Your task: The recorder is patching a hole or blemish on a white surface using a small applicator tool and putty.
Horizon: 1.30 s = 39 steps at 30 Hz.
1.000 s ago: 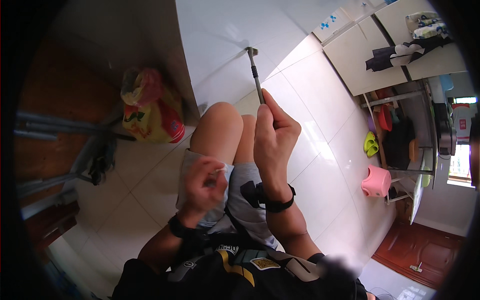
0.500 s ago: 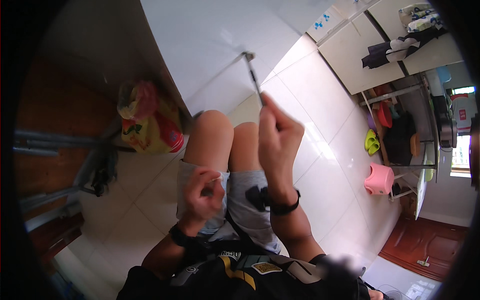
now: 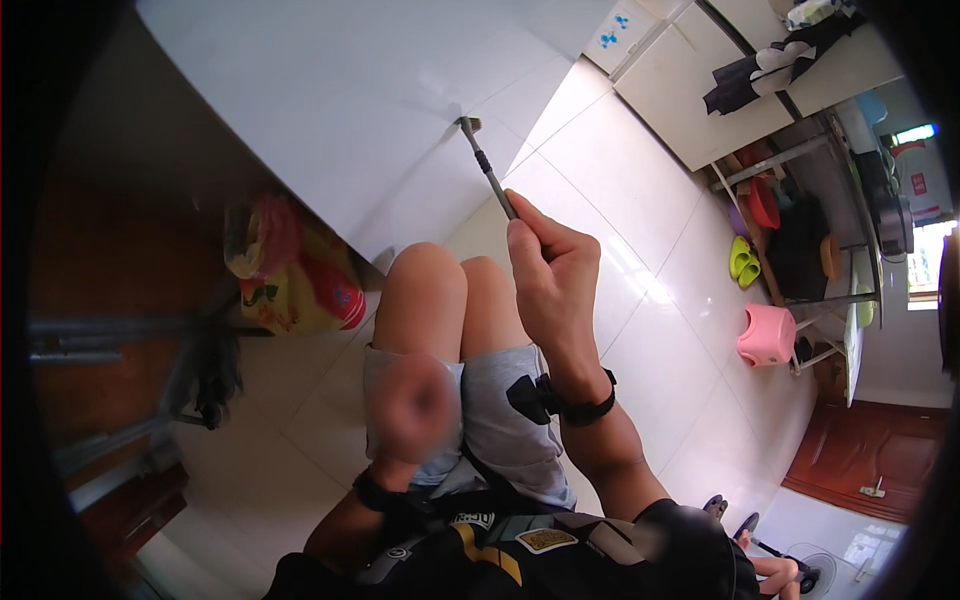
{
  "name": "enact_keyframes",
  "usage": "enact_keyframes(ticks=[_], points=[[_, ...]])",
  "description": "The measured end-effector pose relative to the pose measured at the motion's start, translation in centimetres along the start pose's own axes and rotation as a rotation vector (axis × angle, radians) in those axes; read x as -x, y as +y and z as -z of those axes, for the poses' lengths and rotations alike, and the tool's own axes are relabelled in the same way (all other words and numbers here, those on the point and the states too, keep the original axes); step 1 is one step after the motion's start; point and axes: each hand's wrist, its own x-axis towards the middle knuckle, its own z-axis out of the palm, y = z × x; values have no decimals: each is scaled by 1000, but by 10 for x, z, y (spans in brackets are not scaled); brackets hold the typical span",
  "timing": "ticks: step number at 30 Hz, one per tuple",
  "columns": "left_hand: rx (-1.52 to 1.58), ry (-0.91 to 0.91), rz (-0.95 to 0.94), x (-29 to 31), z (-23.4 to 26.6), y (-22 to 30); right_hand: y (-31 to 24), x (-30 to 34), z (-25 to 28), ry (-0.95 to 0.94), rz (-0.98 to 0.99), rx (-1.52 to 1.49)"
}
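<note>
1 gry brush (image 3: pixel 483 161), 2 hands (image 3: pixel 556 270) (image 3: pixel 412 405)

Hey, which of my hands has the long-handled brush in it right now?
Your right hand: it grips the brush by its handle. Your left hand, blurred over the grey shorts, shows no brush.

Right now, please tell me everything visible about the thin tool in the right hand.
The thin tool looks like a small brush: a grey, straight handle with darker bands partway along and a short crosswise head, apparently with brownish bristles. Its material is unclear. The right hand pinches it between thumb and fingers, hiding its lower end. It slants up-left in view, head before the pale panel; contact is unclear.
</note>
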Motion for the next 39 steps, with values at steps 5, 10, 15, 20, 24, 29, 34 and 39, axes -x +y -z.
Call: enact_keyframes(ticks=[5, 10, 15, 20, 24, 29, 34, 39], points=[[7, -13, -10, 1, 1, -1, 9, -54, 20, 102, -55, -73], [-59, -44, -19, -2, 1, 1, 8, -47, 13, 62, 39, -3], [-45, -24, -20, 0, 2, -2, 8, -89, 29, 166, 29, -50], [-70, -85, 0, -4, -4, 6, 7, -117, 38, 257, 81, -14], [-48, -51, 37, -3, 1, -2, 5, -145, 46, 287, 12, -211], [-102, -56, 2, -4, 1, 0, 1, -127, 40, 256, 32, -110], [-85, -83, -18, -3, 1, 5, 3, -138, 49, 218, -20, -161], [-50, -35, 47, 1, 0, -3, -3, -11, 33, -137, -27, -202]])
